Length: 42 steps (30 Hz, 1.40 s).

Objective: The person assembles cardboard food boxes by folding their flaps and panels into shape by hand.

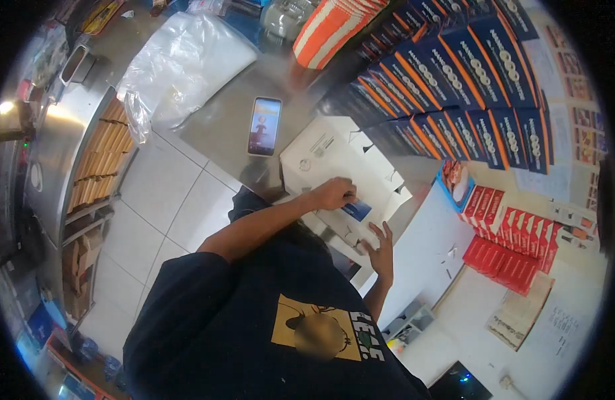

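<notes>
An unfolded white carton [341, 157] with slotted flaps and small printing lies in front of me on the metal counter. My left hand [334, 193] is over its middle, with the fingers curled together. What it grips, if anything, is hidden. Beside those fingers a small blue rectangle [358, 211] shows against the carton; I cannot tell whether it is loose or printed. At the carton's near right edge, my right hand [379, 253] has its fingers spread and appears to hold nothing. A phone [265, 127] with a lit screen lies left of the carton.
Dark blue and orange boxes [454, 73] stand stacked at the upper right, with red and white boxes [507, 247] below. Clear plastic bags [187, 63] cover the counter's upper left, near a striped orange cloth [334, 30]. A shelf of brown packets [104, 157] stands left, beyond the tiled floor [177, 200].
</notes>
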Available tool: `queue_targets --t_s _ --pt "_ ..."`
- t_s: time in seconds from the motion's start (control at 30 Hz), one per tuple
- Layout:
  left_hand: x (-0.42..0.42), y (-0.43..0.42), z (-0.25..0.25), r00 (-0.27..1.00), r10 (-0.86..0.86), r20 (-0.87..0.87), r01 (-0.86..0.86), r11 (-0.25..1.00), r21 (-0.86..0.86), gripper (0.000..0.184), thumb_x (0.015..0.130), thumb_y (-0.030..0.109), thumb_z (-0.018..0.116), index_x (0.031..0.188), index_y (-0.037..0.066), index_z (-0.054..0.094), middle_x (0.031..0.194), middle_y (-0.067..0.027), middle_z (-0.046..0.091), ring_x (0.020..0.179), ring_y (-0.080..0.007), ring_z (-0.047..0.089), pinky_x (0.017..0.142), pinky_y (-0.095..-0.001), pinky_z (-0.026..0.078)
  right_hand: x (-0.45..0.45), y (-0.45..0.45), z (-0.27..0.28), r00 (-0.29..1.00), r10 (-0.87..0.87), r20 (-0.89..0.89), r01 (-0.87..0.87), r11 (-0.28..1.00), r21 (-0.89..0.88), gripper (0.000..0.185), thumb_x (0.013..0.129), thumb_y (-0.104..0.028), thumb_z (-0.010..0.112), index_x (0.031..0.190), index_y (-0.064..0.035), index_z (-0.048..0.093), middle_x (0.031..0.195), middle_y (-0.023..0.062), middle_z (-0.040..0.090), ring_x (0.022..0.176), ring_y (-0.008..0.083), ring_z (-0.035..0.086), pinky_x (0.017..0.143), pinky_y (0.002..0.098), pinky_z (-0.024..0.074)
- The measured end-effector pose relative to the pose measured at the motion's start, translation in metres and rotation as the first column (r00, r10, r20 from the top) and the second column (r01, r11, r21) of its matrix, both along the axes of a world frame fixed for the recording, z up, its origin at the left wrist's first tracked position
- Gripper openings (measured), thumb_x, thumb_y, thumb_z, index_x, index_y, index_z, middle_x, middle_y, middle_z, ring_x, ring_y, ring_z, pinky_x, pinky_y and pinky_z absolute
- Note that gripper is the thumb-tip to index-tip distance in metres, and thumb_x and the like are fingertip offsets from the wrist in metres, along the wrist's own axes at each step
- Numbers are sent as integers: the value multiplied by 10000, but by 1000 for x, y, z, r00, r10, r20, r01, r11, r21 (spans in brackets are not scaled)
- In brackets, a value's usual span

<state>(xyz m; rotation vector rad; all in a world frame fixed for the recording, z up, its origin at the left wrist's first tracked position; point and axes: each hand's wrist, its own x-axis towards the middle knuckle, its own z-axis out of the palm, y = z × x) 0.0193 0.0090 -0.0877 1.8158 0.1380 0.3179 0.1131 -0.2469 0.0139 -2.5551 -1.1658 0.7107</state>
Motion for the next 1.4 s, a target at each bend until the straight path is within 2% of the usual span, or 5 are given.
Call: queue_targets --t_s 0.23,0.6,0.77,1.13,1.4 --pt "3 3 26 994 59 -95 -71 988 -134 263 806 271 796 820 12 752 796 -198 714 737 -340 693 708 -393 539 -18 28 -32 659 -464 -592 750 459 476 128 879 -14 746 863 41 633 847 56 610 502 127 578 479 265 494" --pt "8 -25 74 967 -39 -253 73 989 126 303 836 338 743 860 37 767 883 -161 742 868 -336 703 810 -423 544 -11 64 -1 820 -367 -438 563 657 502 114 846 56 720 938 8 672 876 69 616 564 112 624 464 233 476" --pt "-19 -26 121 946 245 -213 113 366 924 264 804 301 740 976 102 756 1055 -143 709 1087 -408 636 921 -525 510 14 42 -6 908 -144 -394 277 911 305 168 958 -123 672 912 38 661 718 75 643 507 116 603 466 264 461" --pt "-2 32 192 996 74 -59 -36 876 481 126 840 69 691 950 14 718 892 -177 653 877 -382 659 792 -473 518 42 95 109 992 43 -122 -14 972 233 219 933 -230 681 896 -15 699 769 206 656 679 415 623 641 405 496" --pt "-14 28 207 997 -74 33 46 853 519 316 775 -27 686 1084 24 722 923 -129 627 844 -322 669 767 -418 538 37 91 96 829 61 -556 143 938 315 229 935 -163 703 799 18 670 592 79 576 423 116 546 420 286 403"
